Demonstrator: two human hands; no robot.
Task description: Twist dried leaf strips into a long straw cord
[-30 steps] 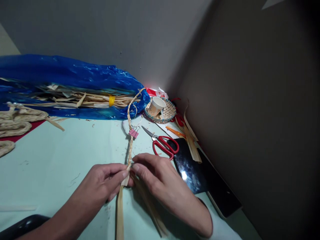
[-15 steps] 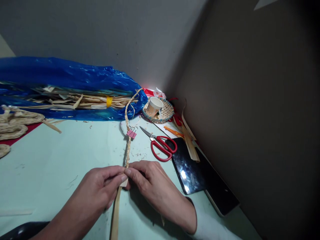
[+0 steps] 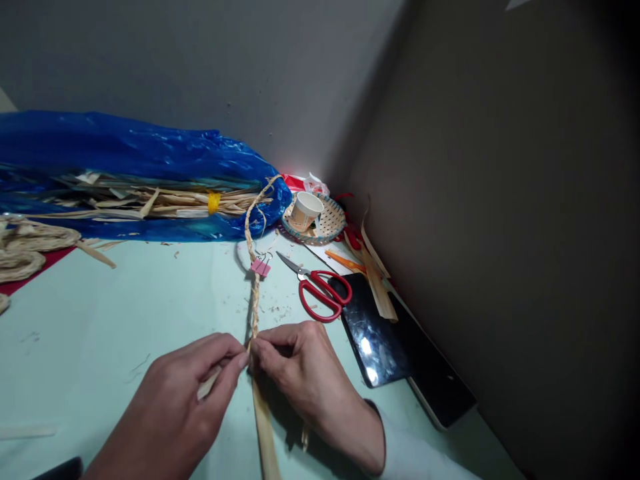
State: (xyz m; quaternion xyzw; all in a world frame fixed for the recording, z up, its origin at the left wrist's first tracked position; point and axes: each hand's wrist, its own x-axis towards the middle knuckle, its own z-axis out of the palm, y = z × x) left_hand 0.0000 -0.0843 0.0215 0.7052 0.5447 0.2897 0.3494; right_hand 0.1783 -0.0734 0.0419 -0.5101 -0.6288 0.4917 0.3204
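A thin braid of pale dried leaf strips point(image 3: 255, 303) runs up the table toward a blue bag, held partway along by a pink binder clip point(image 3: 261, 267). At its near end my left hand point(image 3: 187, 393) pinches one strip point(image 3: 210, 382), part of which shows inside the curled fingers. My right hand point(image 3: 305, 380) is closed at the braid's lower end, thumb and forefinger pressed together on it. Between the hands a wide flat strip point(image 3: 265, 427) hangs down toward the near table edge. A short strip end point(image 3: 305, 437) shows below my right hand.
Red-handled scissors point(image 3: 325, 293) lie right of the braid, against a dark tablet point(image 3: 375, 347). Behind stand a woven basket point(image 3: 335, 220) with a paper cup point(image 3: 306, 210), and the blue plastic bag point(image 3: 125, 147) of dried strips. Coiled braids point(image 3: 35, 240) lie at left.
My left hand has drawn slightly left and down with a strip, away from my right hand. The wide hanging strip has swung to the right. The view has shifted slightly.
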